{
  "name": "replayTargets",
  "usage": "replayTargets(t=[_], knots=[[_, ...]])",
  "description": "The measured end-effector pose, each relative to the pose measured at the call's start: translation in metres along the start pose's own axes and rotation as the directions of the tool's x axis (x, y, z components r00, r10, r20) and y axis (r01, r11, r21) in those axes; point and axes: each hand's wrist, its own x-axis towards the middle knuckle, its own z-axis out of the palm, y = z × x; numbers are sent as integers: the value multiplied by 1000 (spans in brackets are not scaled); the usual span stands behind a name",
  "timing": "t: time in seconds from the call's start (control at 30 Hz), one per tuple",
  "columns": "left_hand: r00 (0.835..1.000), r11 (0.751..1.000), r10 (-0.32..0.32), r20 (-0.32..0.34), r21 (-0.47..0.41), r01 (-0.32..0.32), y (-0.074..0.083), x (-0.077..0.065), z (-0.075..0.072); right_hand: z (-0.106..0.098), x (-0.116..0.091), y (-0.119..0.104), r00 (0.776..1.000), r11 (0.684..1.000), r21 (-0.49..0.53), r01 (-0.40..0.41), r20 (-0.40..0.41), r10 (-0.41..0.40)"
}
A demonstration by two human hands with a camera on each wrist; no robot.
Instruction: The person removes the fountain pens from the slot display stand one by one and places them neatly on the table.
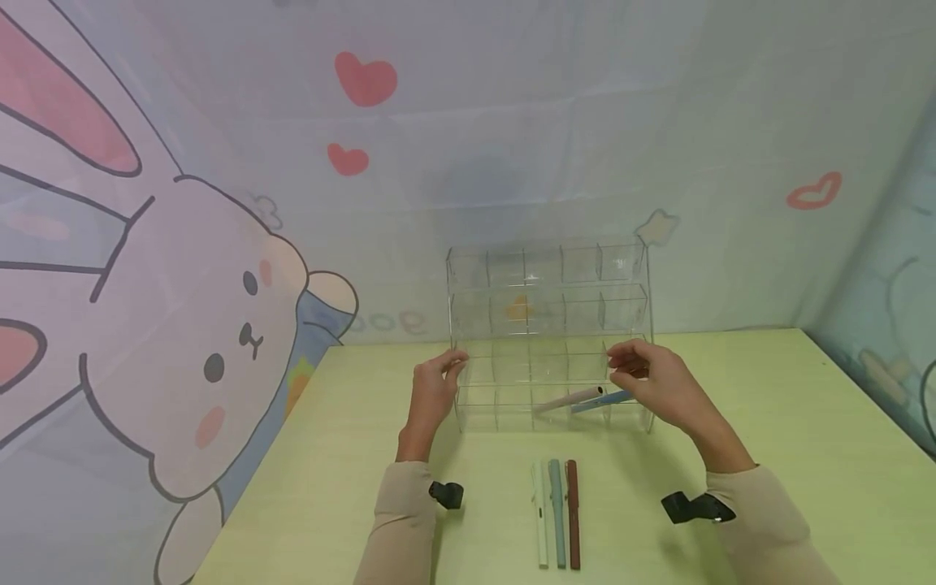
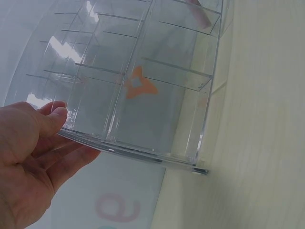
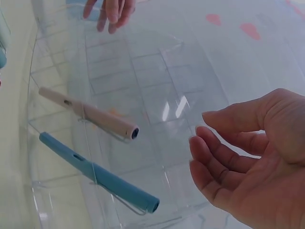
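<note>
Head view: clear rack (image 1: 547, 357) standing on worktop (image 1: 292, 504); left grip (image 1: 436, 392) pinching its left edge, right grip (image 1: 661, 382) hovering near, loosely curved, holding nothing. Rack probably handling light, stiff, slippery (likely brittle); side edges suiting hold.

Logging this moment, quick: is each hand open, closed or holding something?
Left hand: closed, holding the clear rack by its side edge.
Right hand: open, fingers loosely bent, holding nothing.
</note>
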Motion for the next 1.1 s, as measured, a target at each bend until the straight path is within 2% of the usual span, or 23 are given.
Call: replayTargets(t=[0.57, 0.9, 1.1], knots=[[1000, 1000, -12, 14, -8, 12, -1, -1, -2, -9, 4, 23, 999, 999, -9, -40, 20, 40], [1000, 1000, -5, 19, -21, 6, 1, -1, -2, -6, 7, 32, 999, 997, -70, -40, 21, 41], [1000, 1000, -2, 20, -18, 3, 0, -1, -1, -3, 7, 39, 996, 992, -120, -45, 75, 55]])
